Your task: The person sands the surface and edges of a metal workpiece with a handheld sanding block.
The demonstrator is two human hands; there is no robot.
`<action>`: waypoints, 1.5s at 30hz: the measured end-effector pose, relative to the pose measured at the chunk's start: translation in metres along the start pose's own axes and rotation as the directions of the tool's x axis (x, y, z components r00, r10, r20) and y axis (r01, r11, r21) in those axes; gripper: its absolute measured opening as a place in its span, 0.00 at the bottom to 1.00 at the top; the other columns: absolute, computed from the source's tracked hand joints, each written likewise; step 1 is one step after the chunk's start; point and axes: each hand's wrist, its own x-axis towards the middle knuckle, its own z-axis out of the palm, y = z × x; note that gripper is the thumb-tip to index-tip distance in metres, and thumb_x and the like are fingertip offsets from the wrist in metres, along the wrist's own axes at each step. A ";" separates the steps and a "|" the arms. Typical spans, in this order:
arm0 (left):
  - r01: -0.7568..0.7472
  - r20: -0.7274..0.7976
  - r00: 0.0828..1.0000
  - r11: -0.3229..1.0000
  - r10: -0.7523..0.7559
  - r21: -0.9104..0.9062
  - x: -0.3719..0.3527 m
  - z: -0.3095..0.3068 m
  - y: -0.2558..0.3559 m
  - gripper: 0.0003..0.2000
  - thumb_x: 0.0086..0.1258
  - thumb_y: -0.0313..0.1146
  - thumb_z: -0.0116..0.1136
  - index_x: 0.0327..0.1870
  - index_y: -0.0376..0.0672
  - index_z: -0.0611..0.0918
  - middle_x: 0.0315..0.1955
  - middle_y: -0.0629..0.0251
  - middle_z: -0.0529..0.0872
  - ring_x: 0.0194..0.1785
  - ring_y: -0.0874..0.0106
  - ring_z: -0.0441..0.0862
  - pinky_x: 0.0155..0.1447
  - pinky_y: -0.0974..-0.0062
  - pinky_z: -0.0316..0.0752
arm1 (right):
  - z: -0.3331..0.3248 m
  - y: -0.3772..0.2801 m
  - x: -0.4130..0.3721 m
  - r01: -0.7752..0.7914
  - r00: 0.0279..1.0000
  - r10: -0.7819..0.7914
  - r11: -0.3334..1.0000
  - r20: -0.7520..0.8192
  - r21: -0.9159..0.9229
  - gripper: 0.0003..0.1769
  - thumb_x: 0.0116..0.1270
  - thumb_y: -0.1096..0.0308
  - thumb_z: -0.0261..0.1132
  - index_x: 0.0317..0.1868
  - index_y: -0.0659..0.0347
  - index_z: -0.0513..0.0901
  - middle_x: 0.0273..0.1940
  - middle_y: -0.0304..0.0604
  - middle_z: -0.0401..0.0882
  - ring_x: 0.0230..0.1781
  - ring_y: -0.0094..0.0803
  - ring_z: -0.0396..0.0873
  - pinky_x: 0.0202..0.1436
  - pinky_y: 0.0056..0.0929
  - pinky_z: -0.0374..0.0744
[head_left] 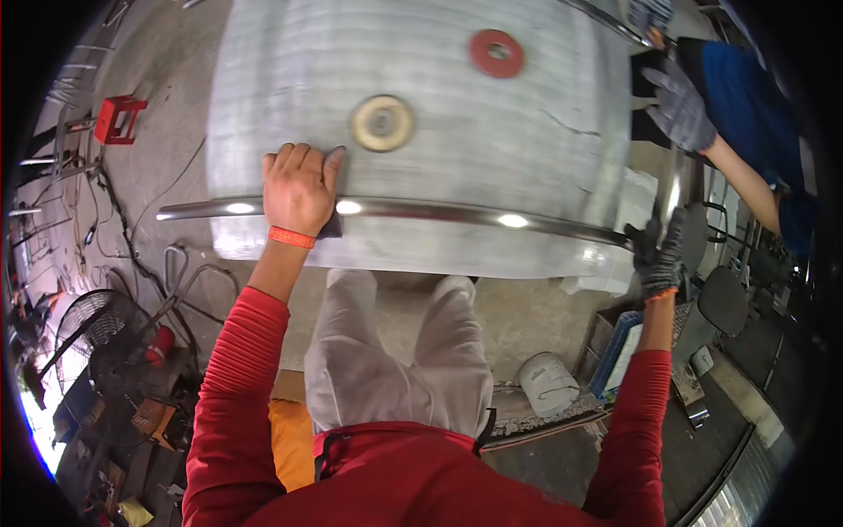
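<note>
Head view | bar (421,211) lies along table (527,132) near edge | left hand (299,189) clamps bar down, fingers curled | gloved right hand (659,255) grips bar end | advice: press steadily, avoid twisting.

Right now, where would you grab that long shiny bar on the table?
Take the shiny bar on its bare middle stretch, coming from the near edge of the table, fingers over the top. It is long, thin and lies along that edge, so two spread hands likely steady it, like the left hand and gloved right hand.
</note>
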 end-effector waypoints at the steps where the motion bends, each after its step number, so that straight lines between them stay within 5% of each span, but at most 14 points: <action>1: 0.002 -0.023 1.000 1.000 -0.003 -0.025 0.005 0.008 0.032 0.14 0.66 0.38 0.65 0.22 0.44 0.76 0.24 0.63 0.77 0.34 0.62 0.75 0.40 0.62 0.65 | -0.012 0.003 0.008 -0.037 0.999 0.037 0.999 0.023 0.012 0.32 0.59 0.31 0.68 0.36 0.54 0.77 0.23 0.38 0.74 0.22 0.26 0.76 0.40 0.27 0.83; 7: 0.018 -0.052 0.998 0.998 -0.021 -0.063 0.029 0.064 0.211 0.13 0.67 0.38 0.64 0.23 0.45 0.78 0.24 0.63 0.78 0.35 0.61 0.77 0.40 0.62 0.66 | 0.047 -0.021 -0.042 -0.025 1.000 0.025 0.999 -0.006 -0.044 0.30 0.69 0.31 0.56 0.31 0.52 0.77 0.18 0.37 0.72 0.13 0.29 0.69 0.20 0.26 0.73; 11: 0.023 -0.041 0.999 0.995 -0.027 -0.100 0.040 0.097 0.310 0.12 0.68 0.40 0.61 0.24 0.47 0.80 0.25 0.65 0.80 0.35 0.63 0.78 0.42 0.62 0.66 | 0.038 -0.015 -0.031 -0.012 0.972 0.006 1.000 0.235 0.020 0.31 0.67 0.30 0.58 0.35 0.53 0.80 0.21 0.39 0.76 0.14 0.30 0.71 0.22 0.29 0.75; 13: 0.034 0.004 0.999 0.992 -0.033 -0.119 0.044 0.111 0.348 0.11 0.69 0.41 0.58 0.26 0.48 0.82 0.26 0.66 0.81 0.36 0.65 0.79 0.43 0.63 0.66 | 0.042 -0.019 -0.039 -0.041 0.996 0.046 0.997 0.081 -0.062 0.31 0.69 0.32 0.57 0.42 0.54 0.82 0.24 0.39 0.78 0.18 0.29 0.74 0.26 0.28 0.78; 17: 0.035 0.024 0.999 0.985 -0.032 -0.169 0.052 0.132 0.415 0.08 0.62 0.35 0.53 0.26 0.47 0.83 0.27 0.65 0.83 0.39 0.65 0.79 0.48 0.64 0.67 | 0.026 -0.004 -0.018 0.027 0.974 -0.016 0.999 0.224 -0.046 0.31 0.71 0.34 0.56 0.48 0.56 0.82 0.30 0.38 0.82 0.24 0.27 0.78 0.30 0.27 0.81; 20: 0.037 0.015 0.999 0.987 -0.035 -0.155 0.054 0.136 0.427 0.08 0.62 0.34 0.53 0.26 0.47 0.83 0.27 0.65 0.83 0.40 0.66 0.80 0.48 0.64 0.66 | 0.026 0.000 -0.013 0.159 0.984 -0.144 0.976 0.105 -0.151 0.30 0.71 0.36 0.58 0.48 0.57 0.83 0.37 0.37 0.85 0.30 0.23 0.81 0.31 0.23 0.81; 27: 0.001 0.008 1.000 0.988 0.000 -0.155 0.039 0.109 0.331 0.08 0.62 0.37 0.58 0.24 0.47 0.81 0.24 0.66 0.81 0.35 0.66 0.79 0.44 0.62 0.65 | 0.041 -0.004 -0.029 0.169 0.984 -0.175 0.973 -0.029 -0.157 0.32 0.70 0.34 0.58 0.42 0.59 0.83 0.24 0.41 0.81 0.16 0.25 0.74 0.17 0.23 0.67; 30: 0.039 -0.046 0.998 0.991 -0.046 -0.129 0.032 0.083 0.254 0.09 0.62 0.38 0.62 0.23 0.47 0.80 0.23 0.66 0.80 0.34 0.66 0.78 0.42 0.62 0.65 | 0.005 0.020 0.002 0.575 0.775 -0.614 0.583 0.152 -0.575 0.26 0.69 0.43 0.65 0.48 0.60 0.79 0.31 0.44 0.82 0.20 0.30 0.79 0.19 0.25 0.74; 34: 0.039 -0.077 0.996 0.996 -0.046 -0.082 0.018 0.041 0.139 0.10 0.60 0.36 0.64 0.21 0.47 0.78 0.22 0.66 0.78 0.33 0.65 0.77 0.41 0.62 0.64 | 0.000 0.016 -0.002 0.535 0.745 -0.624 0.347 0.236 -0.770 0.32 0.62 0.65 0.71 0.65 0.59 0.67 0.42 0.46 0.82 0.29 0.35 0.81 0.27 0.34 0.80; 36: 0.039 -0.090 0.995 0.998 -0.044 -0.055 0.012 0.021 0.076 0.11 0.60 0.36 0.64 0.20 0.48 0.77 0.21 0.66 0.77 0.32 0.65 0.77 0.40 0.62 0.63 | 0.007 0.010 -0.005 0.380 0.910 -0.413 0.852 -0.018 -0.359 0.46 0.54 0.77 0.74 0.72 0.57 0.61 0.43 0.46 0.82 0.31 0.36 0.81 0.27 0.36 0.80; 39: 0.083 -0.104 0.991 0.996 -0.080 0.015 -0.005 -0.010 -0.022 0.12 0.59 0.32 0.66 0.20 0.46 0.75 0.21 0.65 0.76 0.30 0.63 0.76 0.39 0.62 0.62 | 0.022 0.006 -0.013 0.354 0.925 -0.379 0.892 -0.038 -0.281 0.42 0.62 0.64 0.71 0.73 0.51 0.60 0.42 0.46 0.81 0.27 0.33 0.78 0.27 0.38 0.79; 42: 0.085 -0.081 0.993 0.996 -0.082 0.039 -0.013 -0.039 -0.106 0.12 0.60 0.32 0.65 0.20 0.45 0.74 0.21 0.63 0.75 0.29 0.61 0.75 0.39 0.63 0.61 | 0.016 -0.005 -0.008 0.012 0.993 0.008 0.986 -0.118 0.169 0.40 0.67 0.54 0.67 0.76 0.48 0.60 0.53 0.43 0.79 0.35 0.36 0.80 0.37 0.38 0.81; 44: 0.062 -0.104 0.993 0.998 -0.059 0.023 -0.020 -0.049 -0.144 0.13 0.61 0.32 0.65 0.19 0.44 0.73 0.21 0.62 0.75 0.29 0.61 0.74 0.39 0.63 0.61 | -0.029 0.002 0.013 0.217 0.950 -0.295 0.863 -0.105 -0.457 0.42 0.65 0.61 0.66 0.77 0.47 0.58 0.57 0.43 0.77 0.43 0.35 0.78 0.45 0.37 0.79; 45: 0.070 -0.104 0.992 0.997 -0.069 0.011 -0.025 -0.053 -0.162 0.13 0.61 0.32 0.65 0.19 0.44 0.73 0.21 0.62 0.75 0.29 0.61 0.74 0.39 0.63 0.61 | -0.058 0.005 0.024 0.272 0.899 -0.437 0.596 -0.020 -0.756 0.43 0.64 0.64 0.65 0.78 0.47 0.57 0.60 0.43 0.76 0.47 0.35 0.78 0.50 0.36 0.78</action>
